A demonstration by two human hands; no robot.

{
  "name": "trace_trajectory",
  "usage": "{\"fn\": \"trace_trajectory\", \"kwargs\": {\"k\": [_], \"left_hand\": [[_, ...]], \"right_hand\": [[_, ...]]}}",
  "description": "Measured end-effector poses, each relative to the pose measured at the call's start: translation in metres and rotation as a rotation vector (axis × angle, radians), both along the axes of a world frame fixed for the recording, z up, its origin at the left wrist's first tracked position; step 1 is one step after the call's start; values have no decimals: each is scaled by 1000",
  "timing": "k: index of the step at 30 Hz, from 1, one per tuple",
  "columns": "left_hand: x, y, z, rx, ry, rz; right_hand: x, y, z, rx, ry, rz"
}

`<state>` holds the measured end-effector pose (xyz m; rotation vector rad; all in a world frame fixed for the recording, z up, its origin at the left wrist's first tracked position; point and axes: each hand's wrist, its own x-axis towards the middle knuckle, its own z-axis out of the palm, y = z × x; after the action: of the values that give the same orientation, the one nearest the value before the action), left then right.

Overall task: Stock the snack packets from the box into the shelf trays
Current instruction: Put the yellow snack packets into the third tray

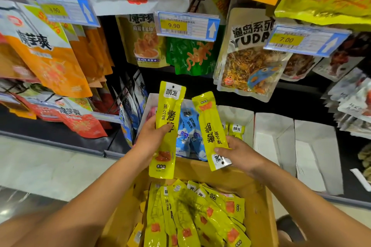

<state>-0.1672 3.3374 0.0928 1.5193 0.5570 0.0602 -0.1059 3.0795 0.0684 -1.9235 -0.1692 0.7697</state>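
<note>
While left hand (149, 136) grips upright yellow 哨发 packet (170, 104) | right hand (241, 154) grips inverted packet (210, 124) | 9.90 tag (174, 25) | 7.00 tag (286, 39)

Left hand (149, 136) and right hand (241, 154) grip yellow packets (168, 110) (above the box (259, 216)).

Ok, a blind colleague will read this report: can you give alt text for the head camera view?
The left hand holds an upright yellow snack packet and the right hand an upside-down packet, above a cardboard box full of the same packets. Behind stand white shelf trays, one holding blue packets, under hanging snack bags.
</note>
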Motion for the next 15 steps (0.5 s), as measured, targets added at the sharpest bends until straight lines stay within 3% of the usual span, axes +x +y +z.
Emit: {"fn": "trace_trajectory", "kwargs": {"k": [5,7,11,15], "left_hand": [[0,4,8,164,-114,-39],[0,4,9,223,-149,-23],[0,1,8,282,-177,-91],[-1,-11,0,193,-100,-190]], "right_hand": [[5,-2,21,-170,-257,29],[6,-2,29,-141,-330,-12],[4,4,38,-17,-258,-32],[0,9,44,84,-169,-81]]}}
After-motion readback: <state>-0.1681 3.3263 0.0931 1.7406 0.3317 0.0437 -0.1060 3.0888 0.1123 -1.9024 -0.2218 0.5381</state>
